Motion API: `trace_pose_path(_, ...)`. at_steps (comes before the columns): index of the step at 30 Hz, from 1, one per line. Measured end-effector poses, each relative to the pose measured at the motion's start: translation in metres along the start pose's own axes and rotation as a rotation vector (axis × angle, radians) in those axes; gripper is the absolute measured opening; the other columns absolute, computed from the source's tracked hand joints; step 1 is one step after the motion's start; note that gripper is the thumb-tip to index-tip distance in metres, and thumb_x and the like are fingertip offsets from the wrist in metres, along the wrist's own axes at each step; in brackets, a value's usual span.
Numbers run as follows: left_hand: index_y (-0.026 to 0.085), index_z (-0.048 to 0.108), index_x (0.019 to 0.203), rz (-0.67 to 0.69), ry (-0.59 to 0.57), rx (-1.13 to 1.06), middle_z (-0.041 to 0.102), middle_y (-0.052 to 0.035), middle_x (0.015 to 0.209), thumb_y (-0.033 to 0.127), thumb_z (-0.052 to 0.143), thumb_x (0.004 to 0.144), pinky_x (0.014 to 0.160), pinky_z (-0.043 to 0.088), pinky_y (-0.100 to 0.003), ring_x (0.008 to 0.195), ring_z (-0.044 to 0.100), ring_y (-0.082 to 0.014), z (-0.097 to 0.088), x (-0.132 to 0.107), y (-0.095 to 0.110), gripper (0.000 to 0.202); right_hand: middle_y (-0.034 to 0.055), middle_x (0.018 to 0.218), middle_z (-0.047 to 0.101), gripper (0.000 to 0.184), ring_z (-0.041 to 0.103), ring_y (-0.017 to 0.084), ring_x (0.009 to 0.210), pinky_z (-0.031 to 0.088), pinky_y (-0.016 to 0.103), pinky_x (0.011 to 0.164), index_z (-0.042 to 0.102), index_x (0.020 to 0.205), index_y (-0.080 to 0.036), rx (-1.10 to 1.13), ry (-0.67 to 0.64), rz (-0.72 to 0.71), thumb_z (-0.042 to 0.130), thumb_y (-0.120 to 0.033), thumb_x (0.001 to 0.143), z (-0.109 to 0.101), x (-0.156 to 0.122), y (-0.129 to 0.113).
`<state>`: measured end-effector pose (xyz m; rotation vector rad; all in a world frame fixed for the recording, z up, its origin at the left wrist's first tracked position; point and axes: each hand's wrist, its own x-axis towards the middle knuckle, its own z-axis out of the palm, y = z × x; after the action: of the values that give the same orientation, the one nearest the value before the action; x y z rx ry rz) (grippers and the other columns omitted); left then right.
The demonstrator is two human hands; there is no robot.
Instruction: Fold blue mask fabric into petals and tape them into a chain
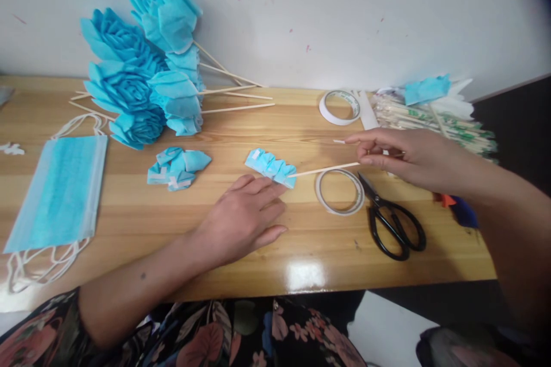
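A gathered strip of blue mask fabric lies on the wooden table, with a small white tape piece at its left end. My left hand rests open at its lower edge, fingertips at the fabric. Pinched in my right hand is a thin wooden stick, its tip over the strip's right end. A small white sliver shows at my right index fingertip; it looks like tape. Just below the stick lie a used-down tape roll and black-handled scissors.
Blue fabric flowers on sticks lie at the back left, against the wall. Folded blue pieces and a stack of face masks are at left. Another tape roll and bundled wrapped sticks lie at back right.
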<state>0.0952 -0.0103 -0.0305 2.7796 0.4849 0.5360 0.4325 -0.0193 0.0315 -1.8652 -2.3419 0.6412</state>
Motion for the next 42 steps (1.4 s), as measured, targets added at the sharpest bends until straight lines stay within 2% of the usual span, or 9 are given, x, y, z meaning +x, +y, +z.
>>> trace_pose_path(5,0.016,0.069,0.098,0.002,0.055,-0.011,0.068,-0.0113,0.127,0.036,0.053,0.096,0.097,0.047,-0.045,0.117,0.059,-0.0292,0.0,0.0,0.0,0.026,0.0013,0.09,0.07,0.041,0.063,0.016,0.07,0.045,0.029,0.065,0.057,0.133,-0.034,0.013,0.018,-0.053,0.052,-0.044,0.094,0.001,0.001,0.004)
trace_pose_path(11,0.016,0.068,0.107,-0.019,-0.052,0.021,0.064,-0.0119,0.134,0.039,0.053,0.095,0.103,0.045,-0.049,0.122,0.056,-0.0315,0.008,0.0,-0.003,0.03,-0.0005,0.087,0.07,0.038,0.065,0.016,0.071,0.045,0.03,0.063,0.058,0.131,-0.038,0.017,0.026,-0.07,0.052,-0.043,0.094,0.003,0.003,0.003)
trace_pose_path(16,0.015,0.069,0.104,-0.028,-0.052,0.037,0.064,-0.0148,0.131,0.041,0.054,0.094,0.102,0.046,-0.05,0.12,0.057,-0.0323,0.01,0.003,-0.002,0.032,0.0001,0.088,0.07,0.038,0.061,0.015,0.063,0.045,0.03,0.06,0.059,0.13,-0.038,0.021,0.083,-0.07,0.053,-0.043,0.093,0.0,0.001,0.006)
trace_pose_path(22,0.015,0.069,0.103,-0.028,-0.063,0.056,0.065,-0.0145,0.13,0.042,0.052,0.095,0.102,0.045,-0.049,0.117,0.058,-0.0317,0.006,0.005,0.001,0.033,0.0007,0.085,0.07,0.038,0.06,0.014,0.06,0.045,0.029,0.058,0.06,0.129,-0.037,0.023,0.094,-0.109,0.052,-0.046,0.093,0.002,0.002,0.006)
trace_pose_path(27,0.014,0.069,0.102,-0.025,-0.064,0.068,0.065,-0.0142,0.13,0.043,0.052,0.095,0.1,0.045,-0.048,0.115,0.058,-0.0314,0.006,0.005,0.002,0.034,0.0009,0.087,0.071,0.039,0.062,0.016,0.065,0.044,0.03,0.061,0.06,0.131,-0.035,-0.032,0.089,-0.115,0.052,-0.042,0.094,0.005,0.007,0.005)
trace_pose_path(32,0.015,0.069,0.102,-0.028,-0.071,0.063,0.064,-0.0132,0.131,0.043,0.051,0.096,0.101,0.043,-0.047,0.115,0.057,-0.0309,0.008,0.005,0.001,0.034,0.0012,0.09,0.073,0.039,0.064,0.016,0.068,0.044,0.03,0.064,0.061,0.13,-0.033,-0.095,0.078,-0.059,0.051,-0.037,0.092,0.002,0.01,-0.006)
trace_pose_path(37,0.015,0.069,0.102,-0.034,-0.085,0.073,0.064,-0.013,0.132,0.042,0.052,0.096,0.099,0.043,-0.048,0.114,0.057,-0.0309,0.006,0.005,0.001,0.033,0.0013,0.09,0.075,0.039,0.066,0.018,0.07,0.045,0.03,0.062,0.064,0.128,-0.031,-0.105,0.013,-0.045,0.051,-0.038,0.092,0.0,0.012,-0.016)
trace_pose_path(42,0.015,0.07,0.101,-0.04,-0.1,0.08,0.064,-0.0124,0.132,0.042,0.051,0.096,0.097,0.043,-0.047,0.112,0.057,-0.0308,0.005,0.006,0.002,0.033,0.0011,0.094,0.076,0.036,0.069,0.02,0.077,0.046,0.031,0.066,0.066,0.124,-0.032,-0.168,0.004,-0.046,0.051,-0.038,0.092,-0.005,0.012,-0.016)
